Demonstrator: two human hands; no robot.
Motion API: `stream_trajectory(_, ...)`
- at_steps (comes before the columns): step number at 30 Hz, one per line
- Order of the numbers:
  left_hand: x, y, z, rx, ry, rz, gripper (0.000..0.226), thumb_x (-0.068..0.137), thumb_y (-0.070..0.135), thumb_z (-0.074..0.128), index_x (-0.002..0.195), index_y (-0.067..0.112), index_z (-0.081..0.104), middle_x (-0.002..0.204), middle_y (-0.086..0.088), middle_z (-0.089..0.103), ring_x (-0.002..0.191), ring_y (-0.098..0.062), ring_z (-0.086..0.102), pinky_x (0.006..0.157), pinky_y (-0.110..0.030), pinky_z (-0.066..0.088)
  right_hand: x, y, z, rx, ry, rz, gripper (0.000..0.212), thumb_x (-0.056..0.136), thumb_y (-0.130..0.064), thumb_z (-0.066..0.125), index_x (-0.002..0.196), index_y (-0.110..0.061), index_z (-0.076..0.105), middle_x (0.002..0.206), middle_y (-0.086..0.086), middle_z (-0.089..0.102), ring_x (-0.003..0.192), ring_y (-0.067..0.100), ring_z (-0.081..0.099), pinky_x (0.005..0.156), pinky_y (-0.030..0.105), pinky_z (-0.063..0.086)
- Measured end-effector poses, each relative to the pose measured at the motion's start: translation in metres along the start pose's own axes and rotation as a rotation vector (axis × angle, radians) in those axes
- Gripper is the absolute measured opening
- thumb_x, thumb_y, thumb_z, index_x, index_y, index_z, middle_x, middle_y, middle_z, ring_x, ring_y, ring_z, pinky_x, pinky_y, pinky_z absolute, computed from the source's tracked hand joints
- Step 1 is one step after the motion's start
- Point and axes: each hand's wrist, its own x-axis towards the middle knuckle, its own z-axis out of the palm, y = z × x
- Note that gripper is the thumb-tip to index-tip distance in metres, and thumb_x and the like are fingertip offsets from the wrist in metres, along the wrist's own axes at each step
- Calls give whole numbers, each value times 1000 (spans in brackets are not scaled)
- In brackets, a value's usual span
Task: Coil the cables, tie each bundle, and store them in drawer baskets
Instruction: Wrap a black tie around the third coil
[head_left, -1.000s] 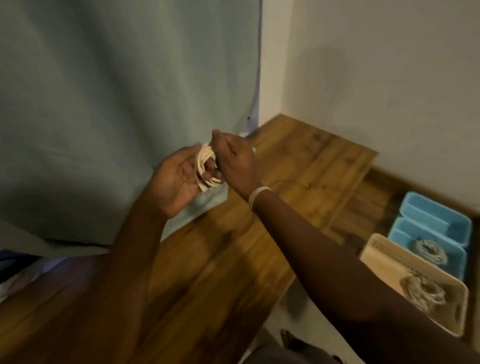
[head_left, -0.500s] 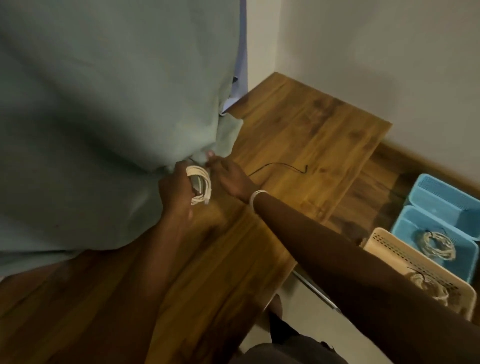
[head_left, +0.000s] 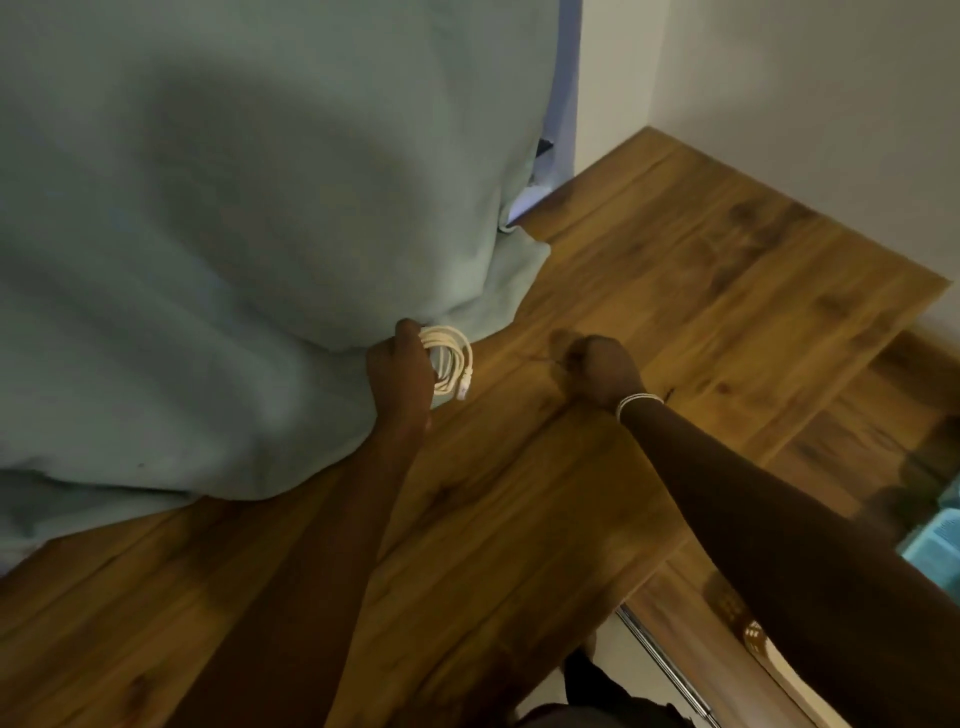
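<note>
L hand (head_left: 400, 371) grips coiled cable (head_left: 448, 361); blue basket (head_left: 937, 545) at edge, contents unseen.

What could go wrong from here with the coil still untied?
1. The white cable coil sits in the left hand with no tie visible; its plug end hangs free, so loops could spring open.
2. The right hand is fisted over the wooden table; whether it has the thin dark tie is unclear, so it may come up empty.
</note>
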Motion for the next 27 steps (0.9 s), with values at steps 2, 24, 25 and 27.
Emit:
stream_trajectory(2, 4, 8, 3, -54, 32, 15, 28, 93, 25, 49, 75, 6, 57, 69, -12, 53, 56, -20, 52, 56, -30, 41, -8, -33, -14, 316, 27, -45, 16, 89, -12, 67, 74, -17, 69, 73, 1, 68, 66, 5, 65, 65, 27, 47)
stream_trajectory(24, -5, 34, -52, -322, -29, 167, 23, 91, 13, 53, 69, 8, 57, 65, -1, 56, 54, -10, 55, 54, -27, 42, -90, -221, -5, 1256, 58, 99, 15, 89, -11, 72, 76, -5, 77, 62, 8, 66, 58, 17, 54, 54, 26, 47)
stream_trajectory(25, -5, 35, -57, -318, -44, 190, 26, 91, 10, 53, 65, 10, 56, 62, 0, 55, 53, -9, 54, 53, -27, 42, -93, -225, -5, 1277, 48, 100, 14, 89, -10, 71, 78, -7, 78, 64, 8, 68, 59, 17, 56, 56, 26, 48)
stream_trajectory(27, -4, 38, -66, -301, -48, 225, 23, 90, 8, 55, 67, 10, 58, 64, -1, 57, 55, -11, 56, 52, -25, 45, -98, -234, -4, 1304, 11, 100, 11, 91, -9, 69, 84, -7, 78, 71, 10, 72, 63, 17, 63, 61, 26, 54)
